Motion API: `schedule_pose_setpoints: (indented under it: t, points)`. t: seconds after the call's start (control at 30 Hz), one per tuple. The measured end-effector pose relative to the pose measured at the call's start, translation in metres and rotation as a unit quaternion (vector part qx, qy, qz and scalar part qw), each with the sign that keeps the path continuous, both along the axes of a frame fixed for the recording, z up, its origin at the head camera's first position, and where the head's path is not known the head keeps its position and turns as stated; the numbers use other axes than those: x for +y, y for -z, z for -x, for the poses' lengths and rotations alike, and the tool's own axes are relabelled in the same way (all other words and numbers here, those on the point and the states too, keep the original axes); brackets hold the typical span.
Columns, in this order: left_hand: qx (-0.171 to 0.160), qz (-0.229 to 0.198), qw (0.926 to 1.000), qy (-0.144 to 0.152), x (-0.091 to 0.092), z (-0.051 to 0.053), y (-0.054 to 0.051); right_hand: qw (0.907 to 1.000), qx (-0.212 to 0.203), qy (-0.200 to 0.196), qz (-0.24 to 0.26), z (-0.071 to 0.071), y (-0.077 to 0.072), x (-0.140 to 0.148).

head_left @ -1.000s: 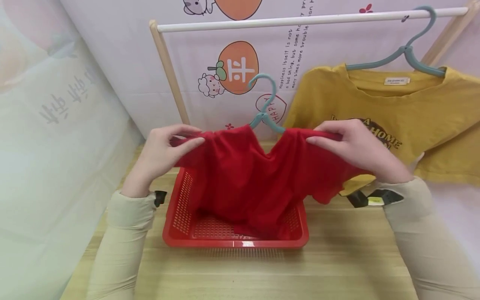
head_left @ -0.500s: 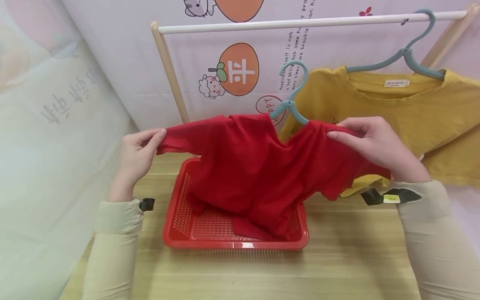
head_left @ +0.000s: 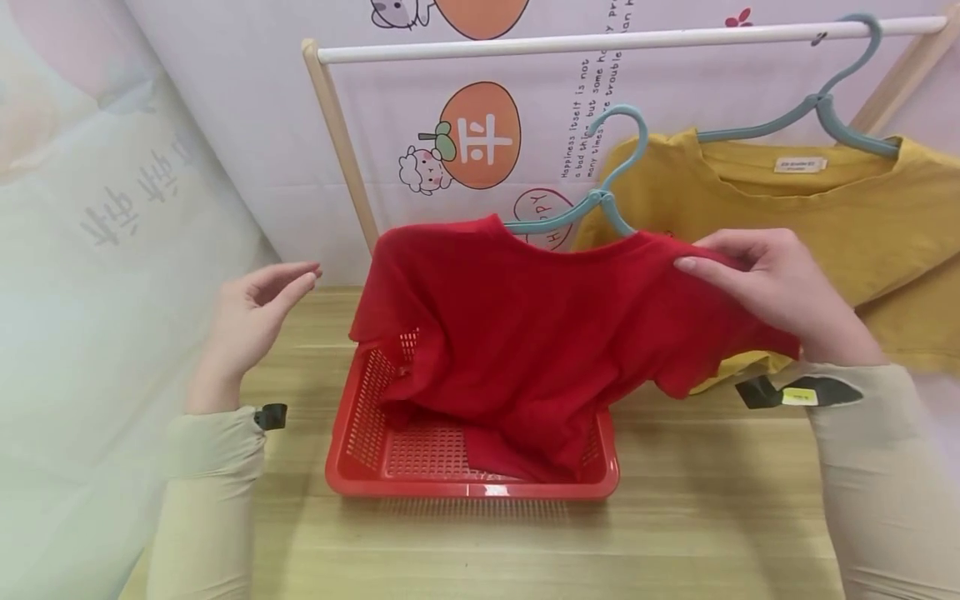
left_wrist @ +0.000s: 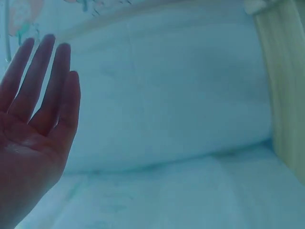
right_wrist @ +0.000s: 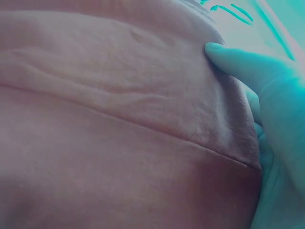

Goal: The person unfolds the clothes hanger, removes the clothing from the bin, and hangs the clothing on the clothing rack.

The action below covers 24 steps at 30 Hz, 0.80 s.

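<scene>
A red T-shirt (head_left: 525,325) hangs on a blue-grey hanger (head_left: 555,222), whose hook stands up out of the neckline, free of the rail. My right hand (head_left: 780,287) pinches the shirt's shoulder at the right, thumb in front; in the right wrist view the thumb (right_wrist: 257,67) presses on the cloth, with the other fingers mostly hidden behind it. To the left of the shirt, my left hand (head_left: 251,325) is apart from the cloth and holds nothing. The left wrist view shows its fingers (left_wrist: 45,81) extended. The shirt's lower part droops into a red basket (head_left: 472,490).
A white rail (head_left: 525,50) on wooden posts (head_left: 341,142) spans the back. From its right part hangs a yellow T-shirt (head_left: 795,179) on another blue-grey hanger (head_left: 765,129). A wooden table (head_left: 450,550) lies below, and a pale printed sheet covers the walls.
My left hand first drew the left sleeve outward, then let go and moved left. The hanger and shirt shifted right and up, and the neckline spread wider. My right hand kept its pinch, moving slightly right.
</scene>
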State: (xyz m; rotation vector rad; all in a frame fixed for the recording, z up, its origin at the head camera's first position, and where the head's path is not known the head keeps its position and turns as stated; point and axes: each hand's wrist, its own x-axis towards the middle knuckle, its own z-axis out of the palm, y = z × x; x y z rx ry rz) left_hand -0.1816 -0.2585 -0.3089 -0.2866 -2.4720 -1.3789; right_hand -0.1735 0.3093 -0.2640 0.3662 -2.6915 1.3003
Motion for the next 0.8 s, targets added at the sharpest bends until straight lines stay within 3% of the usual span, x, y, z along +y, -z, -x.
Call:
schedule_pose_setpoints:
  t: [0.1, 0.17, 0.27, 0.37, 0.53, 0.8]
  points:
    - [0.02, 0.02, 0.9995, -0.009, 0.022, -0.001, -0.015, 1.0, -0.003, -0.005, 0.0, 0.001, 0.002, -0.005]
    - [0.05, 0.035, 0.9981, 0.002, 0.039, -0.001, -0.025, 0.9999, -0.002, -0.011, 0.001, 0.002, 0.003, -0.008]
    - [0.104, 0.066, 0.9913, 0.045, 0.063, 0.002, -0.033, 0.9997, 0.0, -0.023, -0.001, 0.002, 0.004, -0.014]
    - [0.142, 0.091, 0.9789, 0.115, 0.085, 0.007, -0.037, 0.9994, 0.0, -0.035, -0.006, 0.003, 0.007, -0.021]
    - [0.122, 0.144, 0.9675, 0.168, 0.105, 0.012, -0.036, 0.9986, -0.004, -0.051, -0.008, 0.005, 0.011, -0.033]
    - [0.131, 0.134, 0.9672, 0.171, 0.109, 0.015, -0.032, 0.9995, 0.003, -0.031, -0.004, 0.006, 0.011, -0.035]
